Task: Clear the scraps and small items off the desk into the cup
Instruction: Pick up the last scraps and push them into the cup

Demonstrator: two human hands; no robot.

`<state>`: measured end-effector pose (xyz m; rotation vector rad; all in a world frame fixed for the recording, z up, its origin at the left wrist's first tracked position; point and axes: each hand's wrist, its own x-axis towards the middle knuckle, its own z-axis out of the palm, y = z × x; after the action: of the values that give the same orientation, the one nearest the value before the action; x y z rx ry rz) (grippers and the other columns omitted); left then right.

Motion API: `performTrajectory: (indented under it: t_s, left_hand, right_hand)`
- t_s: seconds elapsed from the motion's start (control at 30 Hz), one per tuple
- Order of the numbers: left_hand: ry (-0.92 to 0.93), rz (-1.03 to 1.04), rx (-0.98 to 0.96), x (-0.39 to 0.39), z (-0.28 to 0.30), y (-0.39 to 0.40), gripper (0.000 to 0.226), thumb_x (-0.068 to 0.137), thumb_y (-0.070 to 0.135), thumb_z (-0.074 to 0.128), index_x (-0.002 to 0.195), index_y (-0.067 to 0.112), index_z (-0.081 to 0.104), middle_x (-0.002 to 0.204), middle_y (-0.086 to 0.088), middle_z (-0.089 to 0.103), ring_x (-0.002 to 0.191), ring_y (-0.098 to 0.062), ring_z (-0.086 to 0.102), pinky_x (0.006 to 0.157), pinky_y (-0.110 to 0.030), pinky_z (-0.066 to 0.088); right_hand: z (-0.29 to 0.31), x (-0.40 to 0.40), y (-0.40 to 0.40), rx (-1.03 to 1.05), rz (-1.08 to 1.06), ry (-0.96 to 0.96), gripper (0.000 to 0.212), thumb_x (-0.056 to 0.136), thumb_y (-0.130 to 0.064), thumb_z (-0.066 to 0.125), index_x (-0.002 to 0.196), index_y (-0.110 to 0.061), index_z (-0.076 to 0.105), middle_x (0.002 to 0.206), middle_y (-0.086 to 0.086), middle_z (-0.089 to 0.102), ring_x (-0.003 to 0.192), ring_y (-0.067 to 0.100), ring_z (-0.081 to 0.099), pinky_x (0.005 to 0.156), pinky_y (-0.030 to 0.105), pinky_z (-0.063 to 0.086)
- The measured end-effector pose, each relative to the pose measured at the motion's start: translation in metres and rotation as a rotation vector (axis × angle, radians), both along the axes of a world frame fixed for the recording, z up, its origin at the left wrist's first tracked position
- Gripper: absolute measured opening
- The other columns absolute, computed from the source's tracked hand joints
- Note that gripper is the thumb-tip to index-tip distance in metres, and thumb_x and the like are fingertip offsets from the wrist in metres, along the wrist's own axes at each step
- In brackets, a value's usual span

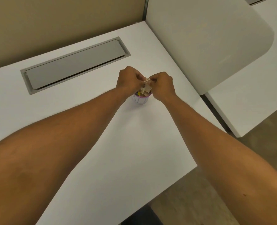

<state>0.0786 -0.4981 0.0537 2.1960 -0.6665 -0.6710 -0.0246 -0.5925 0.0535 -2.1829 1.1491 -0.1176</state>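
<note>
Grey cable hatch (74, 65) lies behind cup (141, 100), well apart.

Matt white desk, brushed metal hatch, paper in a paper cup

The desk (134, 135) looks like smooth white laminate, matt, with no grain. At 10 o'clock from the cup (140, 100) a grey hatch (73, 65) lies in it, metal by its look, with a dull satin finish. The cup seems thin white paper with a purple rim band, filled with tan paper scraps (145, 90). The divider (212, 38) at 1 o'clock is smooth, matt white; the back wall (53, 21) is flat beige.
</note>
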Motion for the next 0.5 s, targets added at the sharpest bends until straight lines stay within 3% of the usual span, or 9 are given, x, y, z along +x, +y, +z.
performTrajectory:
  t_s: [0.07, 0.13, 0.2, 0.3, 0.4, 0.5]
  left_hand:
    - [-0.077, -0.054, 0.018, 0.001, 0.003, 0.002, 0.016, 0.085, 0.012, 0.078, 0.099, 0.014, 0.085, 0.100, -0.006, 0.082, 0.084, -0.014, 0.068, 0.063, -0.019, 0.049]
    - [-0.135, -0.101, 0.034, 0.003, 0.007, 0.006, 0.021, 0.087, 0.012, 0.069, 0.101, 0.014, 0.086, 0.100, -0.006, 0.082, 0.087, -0.018, 0.071, 0.067, -0.024, 0.053]
    - [-0.179, -0.153, 0.041, 0.004, 0.009, 0.009, 0.027, 0.089, 0.009, 0.063, 0.105, 0.014, 0.084, 0.105, -0.008, 0.082, 0.096, -0.023, 0.074, 0.080, -0.033, 0.060]
    - [-0.215, -0.219, 0.040, 0.006, 0.010, 0.015, 0.034, 0.092, 0.000, 0.058, 0.114, 0.013, 0.082, 0.118, -0.008, 0.079, 0.111, -0.025, 0.071, 0.096, -0.039, 0.059]
    - [-0.184, -0.195, 0.000, 0.007, 0.009, 0.018, 0.034, 0.091, -0.002, 0.063, 0.115, 0.013, 0.081, 0.115, -0.008, 0.080, 0.109, -0.022, 0.073, 0.097, -0.037, 0.059]
    - [-0.155, -0.136, -0.033, 0.008, 0.009, 0.021, 0.032, 0.088, -0.006, 0.066, 0.110, 0.012, 0.081, 0.108, -0.007, 0.081, 0.102, -0.019, 0.074, 0.091, -0.031, 0.059]
  right_hand:
    - [0.003, -0.003, -0.002, 0.025, 0.027, 0.019, 0.026, 0.096, -0.003, 0.057, 0.116, -0.001, 0.074, 0.121, 0.020, 0.071, 0.109, 0.036, 0.067, 0.095, 0.042, 0.058]
    - [0.002, -0.004, -0.004, 0.049, 0.029, 0.010, 0.032, 0.098, 0.000, 0.055, 0.128, -0.002, 0.068, 0.130, 0.017, 0.068, 0.118, 0.033, 0.064, 0.101, 0.041, 0.055]
    - [0.001, -0.005, -0.004, 0.043, 0.007, -0.032, 0.037, 0.094, 0.006, 0.053, 0.127, -0.003, 0.067, 0.123, 0.016, 0.071, 0.113, 0.030, 0.067, 0.095, 0.036, 0.057]
    - [-0.001, -0.004, 0.002, -0.038, -0.042, -0.133, 0.038, 0.084, 0.011, 0.050, 0.109, -0.005, 0.073, 0.103, 0.013, 0.074, 0.096, 0.026, 0.071, 0.086, 0.035, 0.059]
    - [-0.006, -0.004, 0.005, -0.058, -0.070, -0.184, 0.034, 0.081, 0.013, 0.053, 0.098, -0.007, 0.075, 0.093, 0.008, 0.073, 0.087, 0.021, 0.069, 0.079, 0.033, 0.059]
    - [-0.009, -0.006, 0.005, 0.003, -0.128, -0.235, 0.029, 0.086, 0.009, 0.057, 0.099, -0.009, 0.076, 0.094, 0.006, 0.075, 0.086, 0.016, 0.070, 0.079, 0.028, 0.058]
